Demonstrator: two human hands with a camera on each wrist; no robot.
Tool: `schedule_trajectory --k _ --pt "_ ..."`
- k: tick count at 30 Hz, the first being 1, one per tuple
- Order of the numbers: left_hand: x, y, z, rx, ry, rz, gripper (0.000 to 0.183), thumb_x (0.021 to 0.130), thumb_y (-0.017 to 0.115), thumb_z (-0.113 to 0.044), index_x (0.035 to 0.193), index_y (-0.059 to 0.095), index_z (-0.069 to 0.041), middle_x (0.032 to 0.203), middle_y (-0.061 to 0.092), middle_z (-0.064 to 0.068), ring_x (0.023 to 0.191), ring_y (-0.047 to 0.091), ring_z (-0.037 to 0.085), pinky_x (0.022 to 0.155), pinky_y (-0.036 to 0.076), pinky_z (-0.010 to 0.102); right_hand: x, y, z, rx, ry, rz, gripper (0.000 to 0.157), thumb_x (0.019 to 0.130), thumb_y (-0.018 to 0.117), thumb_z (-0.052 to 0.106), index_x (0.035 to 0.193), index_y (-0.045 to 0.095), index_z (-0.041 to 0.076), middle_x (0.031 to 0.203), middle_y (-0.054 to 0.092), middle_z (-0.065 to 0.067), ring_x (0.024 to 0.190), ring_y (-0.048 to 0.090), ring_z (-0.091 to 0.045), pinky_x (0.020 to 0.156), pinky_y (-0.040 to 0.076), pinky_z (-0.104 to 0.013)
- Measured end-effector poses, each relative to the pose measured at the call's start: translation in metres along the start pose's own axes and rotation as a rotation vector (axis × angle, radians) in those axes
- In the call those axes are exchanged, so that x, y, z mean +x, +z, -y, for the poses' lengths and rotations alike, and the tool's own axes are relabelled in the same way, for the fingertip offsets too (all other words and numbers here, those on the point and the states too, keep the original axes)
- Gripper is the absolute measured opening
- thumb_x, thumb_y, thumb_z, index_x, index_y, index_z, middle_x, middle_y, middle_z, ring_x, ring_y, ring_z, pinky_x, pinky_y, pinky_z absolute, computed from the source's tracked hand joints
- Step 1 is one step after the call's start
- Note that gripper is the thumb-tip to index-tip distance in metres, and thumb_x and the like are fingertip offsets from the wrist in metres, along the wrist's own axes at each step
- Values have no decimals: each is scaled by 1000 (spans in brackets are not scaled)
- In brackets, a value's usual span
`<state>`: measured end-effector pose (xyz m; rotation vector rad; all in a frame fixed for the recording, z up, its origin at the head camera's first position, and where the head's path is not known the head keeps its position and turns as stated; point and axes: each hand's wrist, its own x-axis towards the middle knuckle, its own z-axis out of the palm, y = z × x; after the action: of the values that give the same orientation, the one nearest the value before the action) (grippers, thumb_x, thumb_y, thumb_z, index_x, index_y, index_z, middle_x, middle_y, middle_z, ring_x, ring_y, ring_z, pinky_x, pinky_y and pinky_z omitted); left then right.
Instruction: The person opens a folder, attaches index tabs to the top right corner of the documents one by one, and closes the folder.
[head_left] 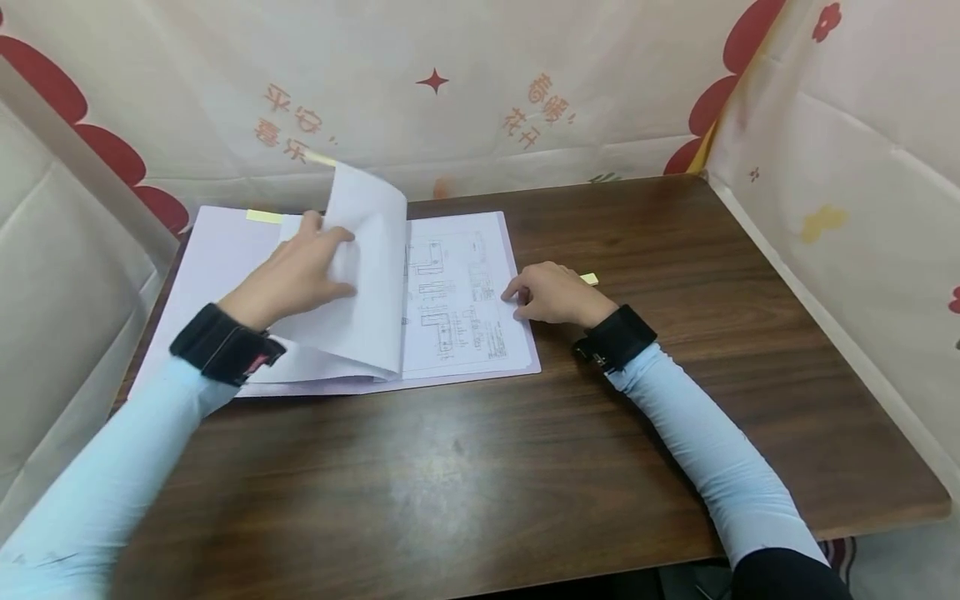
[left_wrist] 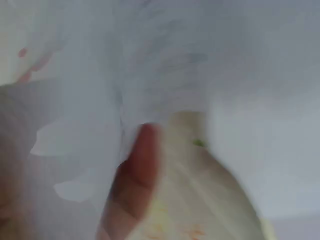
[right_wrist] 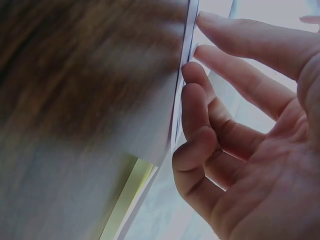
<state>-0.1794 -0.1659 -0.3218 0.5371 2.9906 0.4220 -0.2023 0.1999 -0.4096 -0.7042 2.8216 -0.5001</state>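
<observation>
- Nearest the camera, two pale-blue sleeves run up from the lower corners of the head view, each ending in a black wrist strap, over the dark wooden table (head_left: 675,250).
- The right hand (head_left: 551,293) rests at about 3 o'clock of the open booklet (head_left: 225,250), fingertips pressing down on the right edge of the drawing page (head_left: 457,292); the fingers are loosely bent and hold nothing.
- In the right wrist view that hand (right_wrist: 250,140) shows its longer fingers laid out toward the page edge (right_wrist: 185,75), the shorter ones curled in.
- The left hand (head_left: 300,271) lies at about 9 o'clock of the spine and grips the lifted sheet (head_left: 371,275), thumb and fingers closed around its left face, so that the sheet stands arched between the two halves.
- The left wrist view is heavily blurred; one fingertip (left_wrist: 142,160) seems to lie against white paper (left_wrist: 200,60), and little else can be told.
- A yellow sticky tab (head_left: 589,279) peeks out just beyond the right hand, touching the table.
- Another yellow tab (head_left: 264,217) sits at the booklet's far edge, about 11 o'clock.
- Farthest off, at 12 o'clock, hangs a cream backdrop (head_left: 487,75) with red shapes and orange characters.
</observation>
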Motion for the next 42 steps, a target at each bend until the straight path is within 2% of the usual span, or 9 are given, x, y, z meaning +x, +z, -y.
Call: schedule_trajectory --k 6,12,17,20,22,24,28,32,42 --pt "-31 21 40 -69 -140 -95 71 85 82 -8 147 46 2 160 6 36 77 65 43 68 59 50 0 0 0 10 6 -9 32 89 79 15 121 77 10 99 69 -9 88 59 -24 69 46 -33" --pt "-46 45 63 -34 -214 -73 75 84 84 -12 147 45 2 160 3 40 78 64 48 81 59 63 2 0 1 10 10 -2 32 90 78 14 121 77 10 98 68 -9 87 59 -24 68 45 -32" --pt "-43 51 58 247 -108 -64 82 78 87 -12 149 46 -2 158 22 42 123 46 70 94 46 78 2 -1 2 8 8 -2 32 89 78 13 121 77 9 98 69 -10 86 59 -24 68 45 -33" --pt "-37 51 47 384 108 -48 78 80 78 2 151 50 -10 159 37 31 143 29 66 99 42 79 2 -1 2 11 7 0 32 90 77 14 122 77 9 98 69 -10 86 59 -24 69 46 -33" --pt "-30 53 35 397 272 -16 67 84 70 8 146 57 -12 158 46 23 146 36 57 103 46 71 2 -1 3 15 11 4 32 90 77 14 122 77 9 97 69 -10 86 59 -24 69 46 -33" --pt "-23 55 24 368 367 34 53 89 65 7 139 63 -11 154 53 18 147 42 47 106 48 64 1 -2 3 16 16 8 32 90 77 14 122 77 9 97 68 -10 86 59 -24 70 46 -33" --pt "-13 64 10 300 315 101 37 99 65 -13 136 65 -5 146 61 17 138 56 37 110 49 54 1 -1 4 20 11 9 31 90 77 13 121 77 8 97 69 -10 87 59 -25 70 46 -33" --pt "-8 73 7 273 234 150 54 99 70 -30 145 56 -6 146 60 17 131 60 35 109 50 52 1 -1 4 23 13 9 31 90 77 14 121 77 9 97 69 -10 87 59 -25 71 46 -33" --pt "-3 80 12 335 247 125 71 96 69 -48 152 50 -9 156 52 14 141 49 39 106 49 59 2 -3 3 37 29 11 33 90 78 15 122 76 9 98 69 -9 86 60 -25 71 48 -34"
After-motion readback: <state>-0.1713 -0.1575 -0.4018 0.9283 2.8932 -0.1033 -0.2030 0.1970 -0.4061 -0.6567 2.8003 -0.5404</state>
